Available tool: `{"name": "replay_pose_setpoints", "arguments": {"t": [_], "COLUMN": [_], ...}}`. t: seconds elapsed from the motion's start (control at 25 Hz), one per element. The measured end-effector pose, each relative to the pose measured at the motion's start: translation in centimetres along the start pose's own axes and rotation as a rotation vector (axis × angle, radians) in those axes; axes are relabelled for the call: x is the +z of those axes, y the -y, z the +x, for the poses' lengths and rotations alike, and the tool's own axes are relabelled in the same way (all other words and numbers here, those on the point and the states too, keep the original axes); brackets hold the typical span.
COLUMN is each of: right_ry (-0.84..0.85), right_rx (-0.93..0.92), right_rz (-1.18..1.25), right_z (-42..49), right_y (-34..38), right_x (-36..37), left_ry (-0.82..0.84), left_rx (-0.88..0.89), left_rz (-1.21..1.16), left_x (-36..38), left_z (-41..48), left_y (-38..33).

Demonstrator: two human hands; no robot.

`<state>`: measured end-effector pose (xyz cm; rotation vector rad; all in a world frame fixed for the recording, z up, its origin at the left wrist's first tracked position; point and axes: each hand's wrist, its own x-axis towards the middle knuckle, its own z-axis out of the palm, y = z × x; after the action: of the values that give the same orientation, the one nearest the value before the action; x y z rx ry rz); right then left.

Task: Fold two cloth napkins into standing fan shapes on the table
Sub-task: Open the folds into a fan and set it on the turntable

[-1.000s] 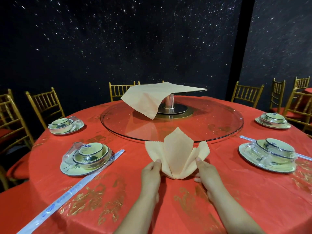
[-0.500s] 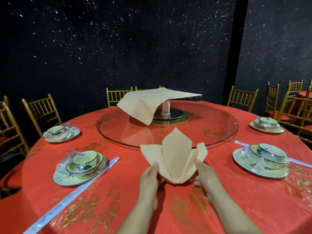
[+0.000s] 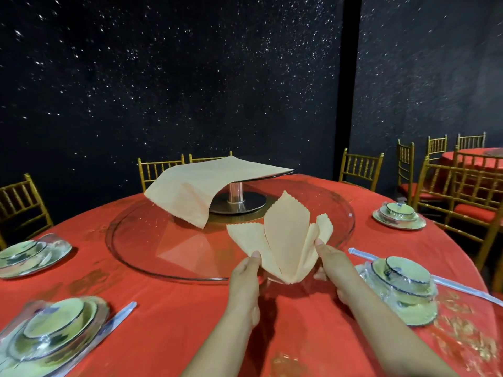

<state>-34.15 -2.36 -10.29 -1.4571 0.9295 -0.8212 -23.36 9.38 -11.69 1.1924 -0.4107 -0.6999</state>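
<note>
Napkin 1 (image 3: 285,235) is up and fanned at the near rim of the glass turntable (image 3: 136,257), left hand (image 3: 246,278) and right hand (image 3: 333,263) pinching its outer flaps, while napkin 2 (image 3: 196,186) lies unfolded, draped over the centre stand, so about half the job is left.

A black wall (image 3: 163,77) flecked with small white dots like stars fills the far side of the room. Right of centre it is broken by a plain black vertical strip (image 3: 349,91). A round desk (image 3: 177,317) under a red cloth with gold patterns takes up the near ground. Gold slatted chairs stand round its far edge: a left chair (image 3: 21,205), a middle chair (image 3: 160,171) and a right chair (image 3: 360,170). At the far right, further gold chairs (image 3: 436,148) with red seats (image 3: 479,210) crowd a second desk (image 3: 468,159), also clothed in red.
</note>
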Motion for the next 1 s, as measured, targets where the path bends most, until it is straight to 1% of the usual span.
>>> {"name": "replay_pose_setpoints", "arguments": {"t": [0.12,0.24,0.4,0.48,0.56,0.68,0.8,1.0], "right_ry": [0.003,0.001,-0.012,-0.031,-0.029,-0.072,-0.11,-0.126], "right_rx": [0.019,0.079,0.08,0.093,0.153,0.261,0.282,0.301], "right_rz": [-0.001,-0.05,-0.092,-0.048,0.032,0.087,0.128,0.24], "right_z": [6.1,12.9,19.9,22.5,24.7,26.4,26.7,26.1], "right_y": [1.2,1.3,1.1,0.9,0.0,-1.4,-1.9,-1.2], "right_x": [-1.3,-2.2,-3.0,-3.1,-2.9,-2.9,-3.3,-4.0], "left_ry": [0.026,0.022,0.035,0.0,-0.056,-0.086,-0.1,-0.097], "left_rx": [-0.008,0.003,0.016,0.029,0.026,-0.027,-0.04,-0.02], "left_rz": [-0.023,-0.016,0.003,0.009,0.03,0.043,0.05,-0.022], "left_x": [3.3,6.8,10.7,12.1,13.1,13.8,13.9,14.4], "left_z": [4.3,9.1,14.9,17.4,19.1,19.9,19.7,18.3], "left_y": [-0.3,0.3,3.1,4.7,6.0,7.4,7.8,6.9]}}
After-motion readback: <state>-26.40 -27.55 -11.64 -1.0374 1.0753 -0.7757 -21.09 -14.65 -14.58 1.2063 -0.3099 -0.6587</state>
